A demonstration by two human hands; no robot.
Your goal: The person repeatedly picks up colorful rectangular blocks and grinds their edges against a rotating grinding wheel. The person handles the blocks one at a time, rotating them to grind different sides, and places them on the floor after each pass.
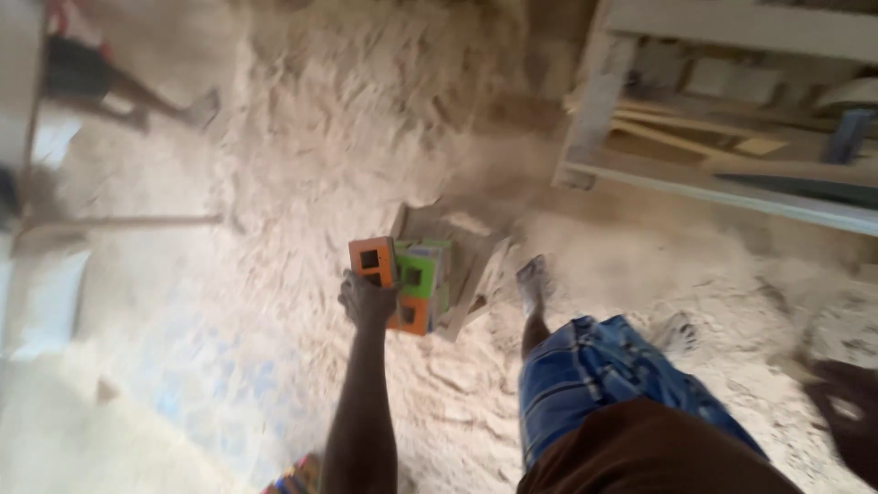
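My left hand (pixel 367 299) reaches down and forward, its fingers closed around the edge of an orange block (pixel 374 260) with square holes. A green block (pixel 420 272) with a square hole lies against the orange one, and another orange piece (pixel 413 316) shows below it. The blocks rest beside a small pile of pale wooden pieces (pixel 471 265) on the sawdust-covered floor (pixel 302 137). The picture is blurred, so the exact grip is unclear. My right hand is out of sight. My leg in blue shorts (pixel 594 375) and my foot (pixel 531 279) stand just right of the pile.
A pale wooden frame (pixel 594 101) holding planks and offcuts fills the upper right. A long stick (pixel 119 220) lies at the left. Another person's leg (pixel 137 91) shows at the upper left. A dark object (pixel 846 412) sits at the right edge.
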